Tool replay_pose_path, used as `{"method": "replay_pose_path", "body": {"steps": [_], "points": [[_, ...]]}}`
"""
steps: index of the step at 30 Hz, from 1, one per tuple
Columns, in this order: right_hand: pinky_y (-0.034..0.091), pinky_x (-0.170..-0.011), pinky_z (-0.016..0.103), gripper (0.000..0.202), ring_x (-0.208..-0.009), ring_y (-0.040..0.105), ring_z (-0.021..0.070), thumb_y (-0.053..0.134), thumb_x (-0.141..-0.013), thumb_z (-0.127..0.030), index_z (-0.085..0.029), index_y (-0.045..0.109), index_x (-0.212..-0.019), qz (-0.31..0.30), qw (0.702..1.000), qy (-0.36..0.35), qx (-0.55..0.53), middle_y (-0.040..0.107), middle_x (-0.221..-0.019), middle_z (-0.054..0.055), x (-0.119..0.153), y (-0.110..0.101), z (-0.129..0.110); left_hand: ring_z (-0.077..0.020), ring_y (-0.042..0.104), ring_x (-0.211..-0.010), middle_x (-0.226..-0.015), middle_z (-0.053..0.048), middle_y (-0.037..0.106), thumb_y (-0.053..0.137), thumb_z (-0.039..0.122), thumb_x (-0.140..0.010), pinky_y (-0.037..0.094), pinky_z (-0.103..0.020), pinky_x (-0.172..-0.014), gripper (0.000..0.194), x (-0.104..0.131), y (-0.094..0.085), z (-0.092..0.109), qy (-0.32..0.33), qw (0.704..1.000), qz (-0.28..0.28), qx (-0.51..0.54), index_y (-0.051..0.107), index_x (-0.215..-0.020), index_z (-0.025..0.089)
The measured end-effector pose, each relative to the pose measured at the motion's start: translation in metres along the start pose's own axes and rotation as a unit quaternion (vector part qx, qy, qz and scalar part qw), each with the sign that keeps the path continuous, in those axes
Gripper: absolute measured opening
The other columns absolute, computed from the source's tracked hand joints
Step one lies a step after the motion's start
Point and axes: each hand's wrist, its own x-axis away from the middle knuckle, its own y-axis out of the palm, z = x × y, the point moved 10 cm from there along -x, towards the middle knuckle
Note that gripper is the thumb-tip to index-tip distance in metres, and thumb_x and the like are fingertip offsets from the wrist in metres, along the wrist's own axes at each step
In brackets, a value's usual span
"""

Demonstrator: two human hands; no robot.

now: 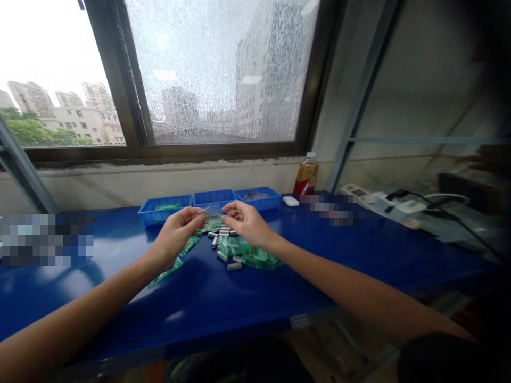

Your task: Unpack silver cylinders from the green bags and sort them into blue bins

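Note:
Between my hands, above the table, is a small clear plastic bag (pixel 213 209) with a few thin brass-coloured pieces, perhaps screws, in it. My left hand (pixel 179 229) pinches its left side between thumb and fingers. At the bag's right edge my right hand (pixel 247 223) is closed, thumb and fingertips against the plastic. Below them lie several short silver metal cylinders (pixel 235 266) and a heap of green plastic packets (pixel 243 250). A strip of green packets (pixel 175 266) runs under my left wrist.
Three blue bins stand at the back: the left bin (pixel 146 213) with green packets, the middle bin (pixel 213 198), and the right bin (pixel 273 199) with clear bags. A bottle (pixel 306 175) and white case (pixel 290 201) stand right of them. Power strips and cables (pixel 399 207) lie far right.

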Motion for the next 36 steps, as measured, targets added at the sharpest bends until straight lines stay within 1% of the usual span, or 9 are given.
{"method": "replay_pose_path", "body": {"steps": [8,15,19,23,27,29,31,34,36], "points": [[0.038,-0.055,0.022,0.013,-0.059,0.052,0.0102,0.051,-0.080,-0.023,-0.014,0.060,-0.077,-0.002,0.992,-0.075,0.101,0.060,-0.067,0.001,0.005,-0.001,-0.019,-0.0117,0.052,-0.069,-0.077,-0.001,0.061,0.060,0.042,-0.073,0.035,-0.023,-0.063,0.031,0.000,-0.003,-0.007,-0.027,0.999,0.006,-0.041,0.057,-0.086,0.015],[0.039,-0.063,0.024,0.010,-0.066,0.052,0.0123,0.049,-0.081,-0.019,-0.016,0.054,-0.073,0.000,0.937,-0.223,0.267,0.056,-0.069,0.002,0.022,0.006,-0.055,-0.0096,0.047,-0.055,-0.069,-0.001,0.057,0.054,0.054,-0.073,0.032,-0.023,-0.053,0.043,0.004,0.008,-0.032,-0.162,0.984,-0.045,0.053,0.058,-0.085,0.013],[0.042,-0.069,0.027,0.004,-0.074,0.053,0.0137,0.051,-0.078,-0.016,-0.016,0.054,-0.080,-0.026,0.951,-0.226,0.210,0.056,-0.077,0.003,0.022,0.011,-0.055,-0.0096,0.048,-0.062,-0.069,0.000,0.055,0.062,0.039,-0.071,0.035,-0.022,-0.059,0.027,0.002,0.007,-0.014,-0.080,0.996,-0.041,0.028,0.057,-0.075,0.013],[0.045,-0.061,0.024,0.036,-0.072,0.055,0.0120,0.061,-0.071,-0.025,-0.017,0.046,-0.103,-0.033,0.996,-0.085,-0.010,0.056,-0.083,0.002,0.008,0.007,-0.029,-0.0115,0.050,-0.066,-0.071,-0.001,0.058,0.059,0.037,-0.075,0.037,-0.023,-0.062,0.023,0.000,0.006,0.006,0.033,0.997,-0.033,-0.068,0.059,-0.079,0.014],[0.040,-0.052,0.021,0.011,-0.055,0.049,0.0090,0.056,-0.073,-0.022,-0.015,0.054,-0.082,-0.073,0.996,-0.050,0.003,0.053,-0.063,-0.002,0.001,0.011,-0.027,-0.0149,0.054,-0.072,-0.079,-0.004,0.062,0.052,0.038,-0.079,0.041,-0.026,-0.064,0.027,-0.001,0.014,0.008,0.089,0.983,-0.059,-0.151,0.060,-0.088,0.014],[0.039,-0.054,0.022,0.004,-0.056,0.050,0.0095,0.053,-0.074,-0.018,-0.016,0.055,-0.073,-0.036,0.988,-0.104,0.108,0.054,-0.062,-0.001,-0.003,-0.005,-0.039,-0.0166,0.056,-0.076,-0.083,-0.005,0.062,0.050,0.038,-0.081,0.043,-0.028,-0.066,0.029,0.000,0.017,0.005,0.109,0.969,-0.068,-0.211,0.058,-0.096,0.015],[0.040,-0.061,0.023,0.007,-0.063,0.053,0.0117,0.051,-0.076,-0.017,-0.016,0.057,-0.076,0.067,0.958,-0.162,0.228,0.057,-0.069,0.001,-0.008,-0.038,-0.052,-0.0185,0.056,-0.082,-0.088,-0.005,0.062,0.049,0.036,-0.082,0.044,-0.032,-0.072,0.029,0.004,0.023,0.006,0.148,0.941,-0.078,-0.295,0.056,-0.101,0.015],[0.040,-0.071,0.026,0.017,-0.076,0.056,0.0158,0.043,-0.082,-0.019,-0.016,0.059,-0.088,0.213,0.893,-0.144,0.370,0.060,-0.083,0.006,-0.016,-0.092,-0.046,-0.0211,0.055,-0.091,-0.094,-0.007,0.061,0.049,0.033,-0.082,0.041,-0.036,-0.083,0.025,0.016,0.040,0.007,0.207,0.885,-0.122,-0.399,0.056,-0.100,0.017],[0.040,-0.073,0.028,0.018,-0.083,0.056,0.0188,0.048,-0.080,-0.024,-0.016,0.061,-0.091,0.170,0.873,-0.081,0.449,0.061,-0.088,0.008,-0.028,-0.105,-0.021,-0.0220,0.053,-0.094,-0.097,-0.007,0.060,0.048,0.033,-0.083,0.040,-0.037,-0.084,0.023,0.023,0.049,0.007,0.219,0.863,-0.151,-0.430,0.057,-0.099,0.018]]}}
